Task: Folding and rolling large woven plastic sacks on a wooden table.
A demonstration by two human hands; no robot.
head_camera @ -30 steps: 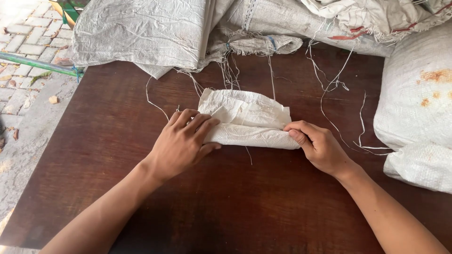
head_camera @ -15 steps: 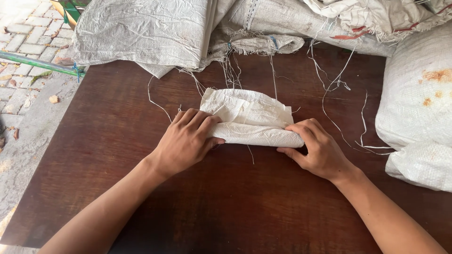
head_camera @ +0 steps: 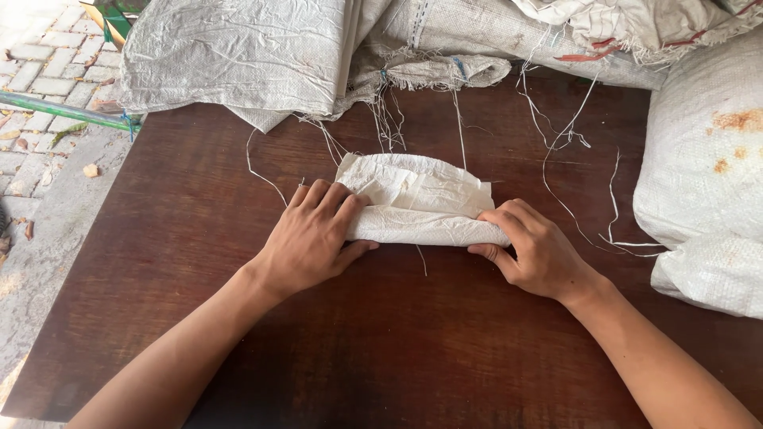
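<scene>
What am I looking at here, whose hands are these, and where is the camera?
There is no machine here: a person works with two bare hands, and the camera sits on that person's head, looking down. The left hand and the right hand each press on one end of a folded white woven sack, which lies on a dark brown wooden table. Both hands rest on it with fingers curled over its near edge. At the table's far side lies a heap of more pale woven sacks, with loose threads trailing from them. A filled sack with orange stains stands at the right.
</scene>
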